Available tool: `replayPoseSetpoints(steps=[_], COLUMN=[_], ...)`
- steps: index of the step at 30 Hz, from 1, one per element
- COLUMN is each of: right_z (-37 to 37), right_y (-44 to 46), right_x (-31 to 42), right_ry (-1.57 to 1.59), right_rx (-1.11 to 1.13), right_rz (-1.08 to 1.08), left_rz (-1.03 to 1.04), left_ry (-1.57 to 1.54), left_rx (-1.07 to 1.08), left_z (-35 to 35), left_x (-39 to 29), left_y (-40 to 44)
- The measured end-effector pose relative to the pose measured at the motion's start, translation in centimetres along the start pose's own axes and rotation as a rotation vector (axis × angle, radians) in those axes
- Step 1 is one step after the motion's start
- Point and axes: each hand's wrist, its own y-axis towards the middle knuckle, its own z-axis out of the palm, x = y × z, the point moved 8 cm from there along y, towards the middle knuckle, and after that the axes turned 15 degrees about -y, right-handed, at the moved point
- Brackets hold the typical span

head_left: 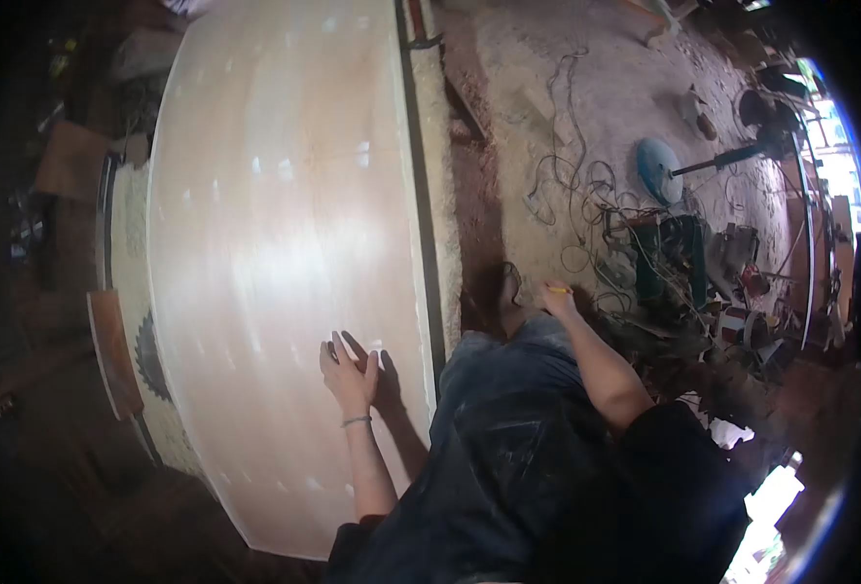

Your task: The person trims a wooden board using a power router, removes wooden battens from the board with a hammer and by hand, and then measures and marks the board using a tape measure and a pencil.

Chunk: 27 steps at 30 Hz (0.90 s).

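Note:
A large pale plywood sheet [285, 243], dotted with whitish patches, fills the left and middle of the view. Over its near right part is my left hand [351, 375], a thin band on its wrist. Its fingers are spread and hold nothing; a shadow falls on the sheet beside them, and whether they touch the surface I cannot tell. Off the sheet's right side, by my legs, my right hand [553, 297] is closed around a slim yellow pencil [560, 290]. Most of the pencil is hidden in the fingers.
A toothed circular saw blade [148, 357] shows at the sheet's left edge, near a brown board [115, 355]. Loose cables [576, 185] lie on the dusty floor at right, around a stand with a round blue base [660, 170] and a green object [666, 258].

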Motion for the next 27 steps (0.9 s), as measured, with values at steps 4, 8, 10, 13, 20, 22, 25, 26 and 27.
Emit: replayPoseSetpoints(steps=[4,8,10,13,20,22,25,26,27], right_z=[-1.7,-4.4,-3.2,-2.0,1.3,6.4,3.2,-2.4,-2.3], right_y=[-6.6,-11.2,-12.2,-13.2,-13.9,-13.8,-14.0,-14.0,-13.1], right_x=[-6.6,-8.7,-9.4,-10.3,-13.1,-14.3,-14.9,-14.1,-14.6], right_ry=[0.155,0.316,0.306,0.415,0.422,0.441,0.540,0.604,0.645], right_rx=[0.559,0.484,0.433,0.353,0.327,0.332,0.290,0.247,0.277], right_rz=[0.384,0.688,0.630,0.660,0.736,0.791,1.004,1.132,1.069], left_rz=[0.140,0.272,0.406,0.418,0.215,0.153,0.117,0.103,0.091], left_ry=[-0.055,-0.409,-0.422,-0.425,-0.378,-0.408,-0.277,-0.233,-0.186], left_rx=[0.012,0.330,0.459,0.746,1.104,1.136,1.143,1.127,1.106], left_z=[1.0,5.4,8.0,14.6,29.0,32.7,32.6,32.2,31.6], left_x=[-5.5,-14.2,-18.8,-21.5,-14.1,-10.3,-10.8,-11.2,-12.0], left_y=[3.0,6.4,6.5,5.2,1.3,2.1,3.2,4.2,5.4])
